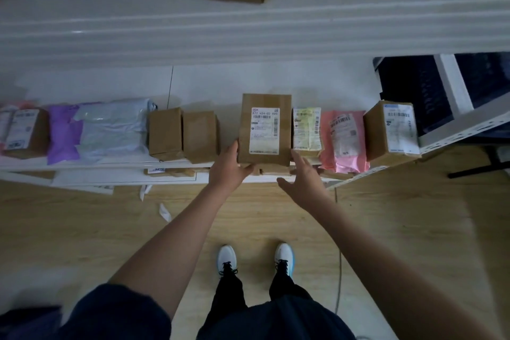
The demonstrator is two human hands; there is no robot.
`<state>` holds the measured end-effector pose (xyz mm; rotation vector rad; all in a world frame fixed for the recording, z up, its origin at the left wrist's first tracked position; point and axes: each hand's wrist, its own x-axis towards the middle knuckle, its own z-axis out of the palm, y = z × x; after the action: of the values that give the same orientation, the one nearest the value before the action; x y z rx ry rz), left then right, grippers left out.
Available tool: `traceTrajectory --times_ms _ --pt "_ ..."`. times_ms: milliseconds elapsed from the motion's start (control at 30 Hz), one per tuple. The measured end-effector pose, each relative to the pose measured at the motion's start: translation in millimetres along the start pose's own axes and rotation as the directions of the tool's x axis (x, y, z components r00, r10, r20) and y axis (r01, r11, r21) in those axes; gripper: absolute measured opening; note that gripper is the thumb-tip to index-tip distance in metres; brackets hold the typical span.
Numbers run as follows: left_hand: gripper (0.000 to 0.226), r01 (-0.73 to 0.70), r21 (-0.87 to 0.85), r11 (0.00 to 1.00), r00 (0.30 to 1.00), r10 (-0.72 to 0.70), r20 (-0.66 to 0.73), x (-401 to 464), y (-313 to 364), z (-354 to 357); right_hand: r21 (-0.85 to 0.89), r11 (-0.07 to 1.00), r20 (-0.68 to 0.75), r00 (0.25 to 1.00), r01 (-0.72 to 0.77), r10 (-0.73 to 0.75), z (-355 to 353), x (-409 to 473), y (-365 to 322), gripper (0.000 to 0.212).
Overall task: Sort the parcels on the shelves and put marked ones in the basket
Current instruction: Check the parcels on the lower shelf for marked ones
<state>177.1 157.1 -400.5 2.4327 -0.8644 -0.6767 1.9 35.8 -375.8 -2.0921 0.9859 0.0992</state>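
Hands at a labelled box on the shelf

Left hand (230, 165) grips the box (264, 130) at its lower corner, fingertips hidden beneath; right hand (303, 176) spread beside it.

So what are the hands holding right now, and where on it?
The left hand holds the labelled box at its near-left bottom corner. The right hand is open beside it, holding nothing.
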Motion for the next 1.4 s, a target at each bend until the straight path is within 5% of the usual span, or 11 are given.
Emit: traceTrajectory --times_ms 267,567,867,1267,1400 --pt "0.052 0.104 0.063 0.993 0.991 -0.109 0.079 -15.5 1.2 12.4 0.056 0.991 0.113 0.987 -0.123 0.116 43.2 -57.8 30.0 0.061" --pt "0.036 0.247 -0.008 0.969 0.969 -0.247 0.018 -65.0 -117.7 -38.2 0.076 0.996 0.152 0.988 -0.038 0.026 100.4 -39.3 -51.6 0.056" --pt "0.041 -0.025 -0.192 0.981 1.000 0.021 -0.020 -31.2 -155.2 -94.2 0.058 0.988 -0.064 0.987 -0.142 0.145 142.2 31.7 -139.0 0.083" --pt "0.053 -0.027 -0.148 0.989 0.999 0.029 0.016 -23.5 -138.5 -73.0 0.169 0.975 -0.086 0.983 -0.145 0.161 169.6 24.5 -116.9 0.067" --pt "0.047 -0.080 0.006 0.997 0.997 0.080 -0.010 -33.0 -140.4 -75.7 0.299 0.939 -0.070 0.977 -0.170 0.199 179.7 20.0 -104.9 0.064"
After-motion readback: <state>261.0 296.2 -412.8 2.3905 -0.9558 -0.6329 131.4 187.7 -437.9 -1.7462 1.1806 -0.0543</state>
